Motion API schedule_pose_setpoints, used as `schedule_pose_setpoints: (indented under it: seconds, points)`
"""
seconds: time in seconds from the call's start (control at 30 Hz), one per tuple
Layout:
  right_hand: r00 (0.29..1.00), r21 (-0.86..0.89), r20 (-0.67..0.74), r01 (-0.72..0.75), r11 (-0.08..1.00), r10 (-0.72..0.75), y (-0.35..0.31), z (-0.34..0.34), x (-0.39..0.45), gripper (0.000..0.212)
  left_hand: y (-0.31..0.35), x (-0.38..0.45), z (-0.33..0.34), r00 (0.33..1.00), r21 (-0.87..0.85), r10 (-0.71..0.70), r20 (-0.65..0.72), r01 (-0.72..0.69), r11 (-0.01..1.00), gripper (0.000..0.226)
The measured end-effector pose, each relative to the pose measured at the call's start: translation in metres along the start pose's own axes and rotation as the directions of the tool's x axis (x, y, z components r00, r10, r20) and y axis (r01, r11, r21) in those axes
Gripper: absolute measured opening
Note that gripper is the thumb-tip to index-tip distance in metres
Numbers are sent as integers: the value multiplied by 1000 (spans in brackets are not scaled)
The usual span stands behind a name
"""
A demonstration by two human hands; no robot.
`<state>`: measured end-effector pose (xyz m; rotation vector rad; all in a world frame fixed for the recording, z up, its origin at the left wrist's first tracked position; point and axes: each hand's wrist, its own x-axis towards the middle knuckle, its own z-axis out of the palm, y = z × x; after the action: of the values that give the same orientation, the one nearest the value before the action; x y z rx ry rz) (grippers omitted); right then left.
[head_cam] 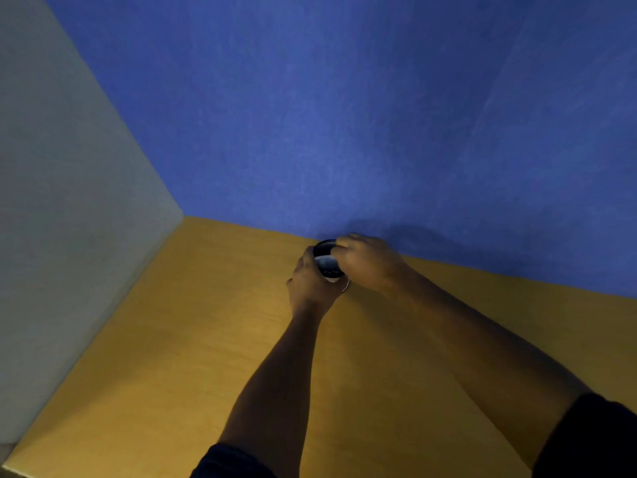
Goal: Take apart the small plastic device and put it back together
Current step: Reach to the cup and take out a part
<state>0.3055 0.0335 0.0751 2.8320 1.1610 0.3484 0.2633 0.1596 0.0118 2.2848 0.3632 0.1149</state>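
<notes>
The small plastic device (328,262), dark with a pale band, is held above the wooden table (172,339), close to the blue wall (344,115). Its markings are too blurred to read. The left hand (312,282) wraps its lower part. The right hand (367,262) closes its fingers over the top.

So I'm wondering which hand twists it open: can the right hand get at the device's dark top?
Probably yes. The right hand already rests over the dark top of the device, while the left hand wraps its lower part; nothing else lies on the table around them.
</notes>
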Motion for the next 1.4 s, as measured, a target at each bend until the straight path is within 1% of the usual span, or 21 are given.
schedule_pose_setpoints:
  seconds: [0.13,0.2,0.37,0.43,0.5,0.57,0.63,0.67,0.7,0.73,0.77,0.8,0.87,0.93,1.0,1.07,1.13,1.23,1.27,1.33,1.4]
  points:
    - [995,3,-97,34,999,-34,-3,-7,-10,25,2,-3,-2,1000,0,5,-6,-5,1000,93]
    - [993,-11,-106,51,999,-51,-4,-11,-11,29,4,-3,-4,1000,3,1,-7,-1,1000,90]
    - [983,23,-170,66,998,-61,0,-15,-19,25,7,-3,-7,1000,18,2,-1,-2,1000,87]
    - [985,34,-170,37,999,-31,2,-13,-22,18,6,-2,-6,1000,34,10,2,-10,999,88]
    - [992,45,-122,-20,999,26,0,-13,-25,12,5,-2,-4,1000,59,7,9,-7,998,89]
    - [988,65,-135,-61,996,69,-1,-16,-28,12,6,-2,-3,1000,63,7,13,-8,998,89]
    - [989,128,-117,-73,989,89,-2,-20,-31,10,7,-1,-3,1000,67,-2,14,1,998,89]
    - [983,161,-142,-91,983,115,-3,-22,-34,7,7,-2,-3,1000,76,-4,19,3,997,91]
    - [966,208,-187,-140,968,180,-1,-24,-38,6,7,-2,-3,1000,92,-1,24,-1,996,94]
    - [930,289,-230,-216,933,287,1,-24,-43,6,7,-2,-4,1000,118,9,30,-12,993,100]
    - [885,397,-218,-305,866,411,4,-24,-49,10,7,-4,-5,999,153,25,37,-30,988,108]
    - [841,512,-170,-371,775,514,6,-23,-56,12,8,-8,-7,998,191,46,40,-53,980,118]
    - [734,715,-51,-447,538,677,11,-21,-73,12,10,-16,-10,995,242,102,22,-104,965,132]
    - [618,807,89,-505,307,781,15,-17,-93,10,13,-27,-12,983,275,186,-4,-177,945,130]
    - [555,832,242,-541,124,796,18,-11,-114,12,19,-40,-11,960,306,279,38,-277,911,121]
    - [513,848,374,-527,-61,773,18,-8,-137,17,26,-58,-6,929,317,347,128,-370,874,111]
    - [486,848,452,-496,-190,748,15,-8,-163,17,35,-81,3,899,305,383,213,-433,848,100]
    - [445,818,543,-472,-329,712,10,-9,-201,9,43,-115,18,893,255,350,282,-422,870,85]
    - [429,804,568,-471,-363,703,8,-9,-215,12,45,-127,23,895,235,333,297,-407,883,81]
    - [398,782,601,-472,-407,693,3,-11,-241,17,47,-147,32,887,204,317,335,-397,895,75]
    - [370,755,632,-492,-433,681,-3,-13,-270,15,48,-168,41,870,192,309,385,-403,895,72]
